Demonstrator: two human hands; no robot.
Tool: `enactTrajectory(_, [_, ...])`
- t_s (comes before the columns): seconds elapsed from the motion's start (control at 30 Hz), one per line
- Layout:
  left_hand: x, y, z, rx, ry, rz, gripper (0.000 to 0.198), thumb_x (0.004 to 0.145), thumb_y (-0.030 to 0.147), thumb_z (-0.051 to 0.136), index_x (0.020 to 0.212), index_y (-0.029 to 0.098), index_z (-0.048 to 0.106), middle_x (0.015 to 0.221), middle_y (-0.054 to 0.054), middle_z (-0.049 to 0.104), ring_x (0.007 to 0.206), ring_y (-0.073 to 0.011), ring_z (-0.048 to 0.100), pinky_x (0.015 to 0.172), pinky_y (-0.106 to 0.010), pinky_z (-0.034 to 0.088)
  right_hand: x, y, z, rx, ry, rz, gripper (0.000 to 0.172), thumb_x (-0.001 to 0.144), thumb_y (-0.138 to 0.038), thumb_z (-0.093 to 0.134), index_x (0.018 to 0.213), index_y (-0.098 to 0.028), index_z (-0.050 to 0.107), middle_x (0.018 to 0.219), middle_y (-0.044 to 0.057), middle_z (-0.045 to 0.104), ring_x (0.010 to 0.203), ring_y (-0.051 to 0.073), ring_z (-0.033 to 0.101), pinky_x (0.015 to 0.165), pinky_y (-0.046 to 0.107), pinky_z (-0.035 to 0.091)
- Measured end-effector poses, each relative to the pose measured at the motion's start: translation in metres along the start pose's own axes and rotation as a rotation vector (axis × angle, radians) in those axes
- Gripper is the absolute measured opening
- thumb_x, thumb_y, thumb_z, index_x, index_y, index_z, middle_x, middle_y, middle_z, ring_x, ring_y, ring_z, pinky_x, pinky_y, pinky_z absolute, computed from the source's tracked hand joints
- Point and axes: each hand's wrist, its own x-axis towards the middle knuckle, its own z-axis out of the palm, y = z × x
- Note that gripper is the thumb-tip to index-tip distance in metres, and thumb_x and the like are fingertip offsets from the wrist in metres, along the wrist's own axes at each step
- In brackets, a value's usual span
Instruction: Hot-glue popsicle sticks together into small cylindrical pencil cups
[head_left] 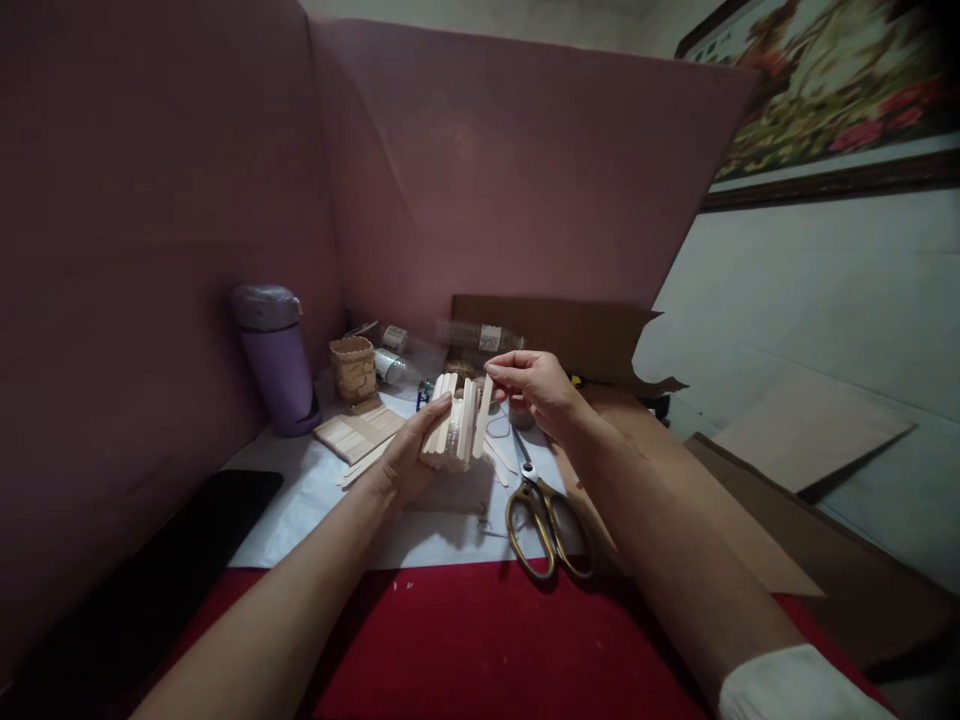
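My left hand is closed around a bundle of pale wooden craft sticks, held upright above the white paper sheet. My right hand pinches the top of one stick at the bundle's right side. Gold-handled scissors lie on the paper just below my right wrist. A few loose sticks lie on the paper under the bundle.
A purple tumbler stands at the left by the pink partition. Beside it are a small stick-built cup and a flat stick panel. Plastic bottles and cardboard lie behind. A black object rests at left on the red cloth.
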Motion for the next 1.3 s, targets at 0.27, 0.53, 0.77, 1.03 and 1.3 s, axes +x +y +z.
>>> enactTrajectory(0.27, [-0.001, -0.001, 0.0, 0.039, 0.018, -0.042, 0.026, 0.09, 0.031, 0.056, 0.101, 0.011, 0.069, 0.078, -0.011, 0.073, 0.058, -0.0189, 0.067, 0.057, -0.033, 0.058, 0.011, -0.003, 0.005, -0.01, 0.043, 0.037, 0.017, 0.064, -0.022, 0.08, 0.07, -0.013, 0.066, 0.056, 0.0, 0.062, 0.043, 0.007, 0.049, 0.037, 0.018, 0.026])
enactTrajectory(0.53, [-0.002, -0.004, 0.0, 0.029, -0.017, -0.049, 0.022, 0.087, 0.028, 0.061, 0.096, 0.01, 0.069, 0.077, -0.01, 0.072, 0.058, -0.0193, 0.066, 0.057, -0.033, 0.058, 0.007, 0.007, 0.011, -0.056, 0.055, 0.037, 0.015, 0.063, -0.022, 0.077, 0.069, -0.014, 0.065, 0.056, 0.001, 0.062, 0.045, 0.007, 0.047, 0.039, 0.019, 0.025])
enactTrajectory(0.77, [-0.001, -0.004, 0.0, 0.015, -0.041, -0.075, 0.023, 0.083, 0.03, 0.065, 0.092, 0.009, 0.07, 0.072, -0.012, 0.071, 0.056, -0.02, 0.066, 0.057, -0.033, 0.057, 0.008, 0.011, 0.014, -0.055, 0.106, 0.038, 0.011, 0.063, -0.02, 0.073, 0.068, -0.014, 0.066, 0.053, -0.001, 0.059, 0.043, 0.007, 0.043, 0.04, 0.02, 0.025])
enactTrajectory(1.03, [-0.001, -0.007, 0.0, 0.04, -0.059, -0.044, 0.023, 0.081, 0.03, 0.068, 0.093, 0.01, 0.069, 0.071, -0.009, 0.068, 0.057, -0.0193, 0.065, 0.057, -0.033, 0.057, 0.005, 0.01, 0.019, -0.049, 0.118, 0.052, 0.008, 0.063, -0.018, 0.071, 0.064, -0.014, 0.065, 0.049, -0.003, 0.055, 0.043, 0.006, 0.04, 0.043, 0.021, 0.028])
enactTrajectory(1.3, [-0.001, -0.009, -0.001, 0.103, -0.043, 0.002, 0.031, 0.072, 0.029, 0.074, 0.097, 0.012, 0.067, 0.076, -0.008, 0.07, 0.057, -0.0177, 0.063, 0.055, -0.032, 0.055, 0.007, 0.015, 0.024, -0.066, 0.168, -0.011, 0.006, 0.063, -0.015, 0.07, 0.06, -0.014, 0.065, 0.052, -0.003, 0.056, 0.05, 0.009, 0.047, 0.049, 0.022, 0.034])
